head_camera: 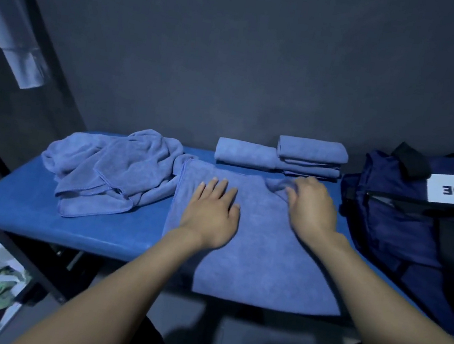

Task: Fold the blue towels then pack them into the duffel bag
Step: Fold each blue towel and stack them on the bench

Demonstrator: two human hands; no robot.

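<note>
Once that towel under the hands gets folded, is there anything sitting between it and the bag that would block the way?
Nothing visible blocks it. The spread towel lies right beside the duffel bag, with only a bare strip of the bench between. The folded stack sits behind, the crumpled pile to the left.

A blue towel is spread flat on the blue padded desk, its near edge hanging over the front. The left hand is pressed flat on it, fingers straight. The towel's far right corner is pinched by the right hand, fingers curled round a raised fold. A crumpled heap of towels is seen to the left, touching the spread towel. Folded towels are stacked behind, against the dark wall. A navy duffel bag is set at the right end.
</note>
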